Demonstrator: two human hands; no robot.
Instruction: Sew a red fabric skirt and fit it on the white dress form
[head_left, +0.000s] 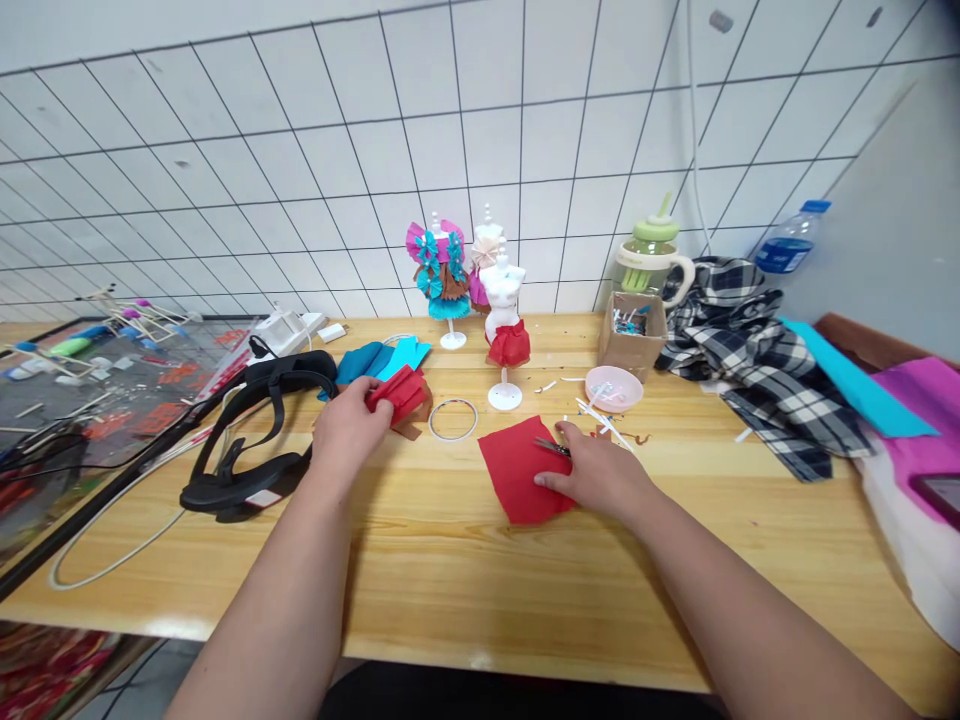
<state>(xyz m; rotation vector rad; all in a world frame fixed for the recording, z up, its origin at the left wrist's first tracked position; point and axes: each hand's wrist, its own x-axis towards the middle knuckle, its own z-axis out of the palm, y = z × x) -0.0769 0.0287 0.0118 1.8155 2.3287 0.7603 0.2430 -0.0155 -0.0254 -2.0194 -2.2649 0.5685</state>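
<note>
OK, your left hand [354, 412], left of centre, is closed in a pinch on the folded red piece [403, 394], while your right hand [604, 468], right of centre, is half curled around the small scissors [553, 446] (handles hidden under the fingers, can't tell how firmly) over the red sheet [511, 470], just below mid-frame. For clean handling, lift the blades clear before shifting the sheet, and pinch the folded piece lightly so its folds don't crush.
</note>
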